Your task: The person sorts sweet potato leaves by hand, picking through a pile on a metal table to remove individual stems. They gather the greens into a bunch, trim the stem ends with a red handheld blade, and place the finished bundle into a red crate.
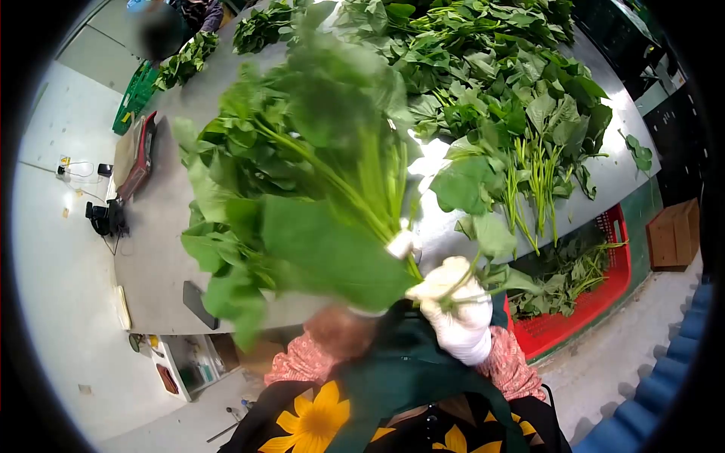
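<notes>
My right hand (456, 306), in a white glove, is closed on the thin stems of a leafy green sprig near the table's front edge. Bare and blurred, my left hand (341, 329) is at the edge, partly behind a large leaf (332, 245); its fingers are hidden. Just above my hands, a bunch of leafy stems (362, 196) has a white band (401, 243) around its lower stems. More greens (226, 151) lie left of it on the metal table (155, 279).
A large heap of greens (521, 90) covers the back right. Below the right edge sits a red crate (621, 264) with greens, near a cardboard box (673, 235). A dark phone-like slab (199, 305) lies front left. Another person's sleeve (200, 13) shows at the back left.
</notes>
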Demonstrator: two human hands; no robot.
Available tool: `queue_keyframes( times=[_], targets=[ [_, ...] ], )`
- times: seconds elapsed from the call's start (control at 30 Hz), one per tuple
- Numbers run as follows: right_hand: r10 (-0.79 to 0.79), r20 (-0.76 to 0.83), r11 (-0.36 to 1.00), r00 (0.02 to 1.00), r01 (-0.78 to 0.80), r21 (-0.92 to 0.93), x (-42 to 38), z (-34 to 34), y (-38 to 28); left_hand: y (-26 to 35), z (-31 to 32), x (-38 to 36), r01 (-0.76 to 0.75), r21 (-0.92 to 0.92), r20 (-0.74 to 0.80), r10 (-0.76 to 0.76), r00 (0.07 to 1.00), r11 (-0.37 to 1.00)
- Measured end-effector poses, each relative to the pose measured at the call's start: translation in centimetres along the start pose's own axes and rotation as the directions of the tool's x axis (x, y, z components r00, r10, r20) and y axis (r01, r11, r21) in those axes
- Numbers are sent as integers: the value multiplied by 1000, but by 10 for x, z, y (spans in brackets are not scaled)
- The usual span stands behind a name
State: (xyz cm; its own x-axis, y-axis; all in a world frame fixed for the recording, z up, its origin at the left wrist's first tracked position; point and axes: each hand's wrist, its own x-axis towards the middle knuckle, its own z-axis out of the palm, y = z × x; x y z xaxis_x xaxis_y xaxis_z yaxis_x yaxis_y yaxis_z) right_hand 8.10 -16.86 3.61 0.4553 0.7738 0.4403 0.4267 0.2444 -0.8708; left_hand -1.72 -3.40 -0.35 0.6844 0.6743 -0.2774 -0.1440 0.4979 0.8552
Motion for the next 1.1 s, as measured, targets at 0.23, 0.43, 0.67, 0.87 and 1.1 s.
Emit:
queue_keyframes(
  times=[0.23,0.43,0.67,0.87,1.1],
  targets=[
    [524,-230,225,820,127,966,-15,-63,32,41,-14,16,-42,-345,-175,-20,984,938],
    [570,-20,581,822,-386,716,1,-38,22,29,-8,7,110,-419,5,-118,993,901],
    [401,11,869,916,-384,313,43,-13,15,37,7,-16,283,-281,152,-248,957,917],
    [359,125,928,925,-368,60,52,-15,6,23,13,-22,95,23,151,-97,984,995],
    [6,171,997,985,7,-78,52,-17,12,17,0,-16,291,-278,483,-128,866,915]
  ],
)
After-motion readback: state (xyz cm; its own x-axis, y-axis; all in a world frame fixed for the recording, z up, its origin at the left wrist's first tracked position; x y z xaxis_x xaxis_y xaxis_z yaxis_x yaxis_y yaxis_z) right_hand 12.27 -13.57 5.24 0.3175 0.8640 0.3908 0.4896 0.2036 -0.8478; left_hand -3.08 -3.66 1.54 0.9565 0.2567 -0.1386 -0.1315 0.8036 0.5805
